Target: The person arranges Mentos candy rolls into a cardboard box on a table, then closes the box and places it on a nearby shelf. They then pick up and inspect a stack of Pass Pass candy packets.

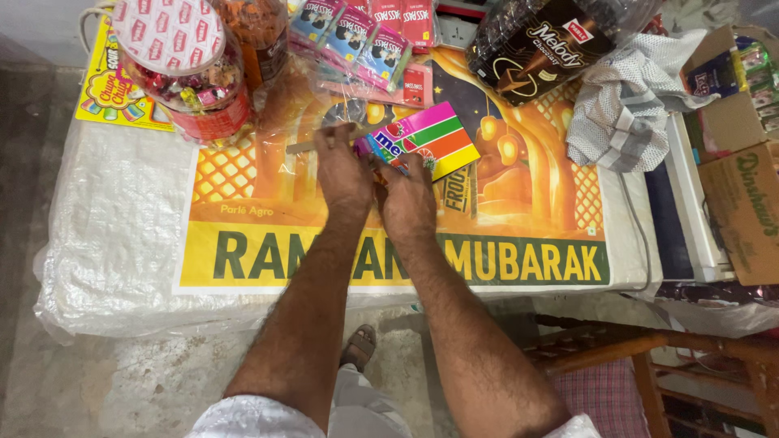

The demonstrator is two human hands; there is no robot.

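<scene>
A flat candy box (428,139) with pink, green, orange and yellow stripes lies tilted on the orange printed banner (519,235) near the middle of the table, its left end just at the person's fingertips. The right hand (408,199) is curled over that end, fingers bent and closed around a small bright wrapped piece at the box's edge; how tightly it grips cannot be told, since the knuckles hide the fingertips. The left hand (342,170) sits just beside it, touching it at the thumb side, fingers bunched downward and pinching what looks like clear plastic wrap (324,113) that trails up toward the jar. Both forearms reach in from the bottom of the view. Behind the left hand stands a round clear jar (191,77) filled with wrapped sweets, with a patterned white-and-red lid. Strips of pink sachets (365,40) hang across the back of the table, a dark bag of chocolates (544,45) lies to the right of them, and a crumpled checked cloth (625,105) rests further right. Cardboard cartons (742,186) stand at the right edge.
</scene>
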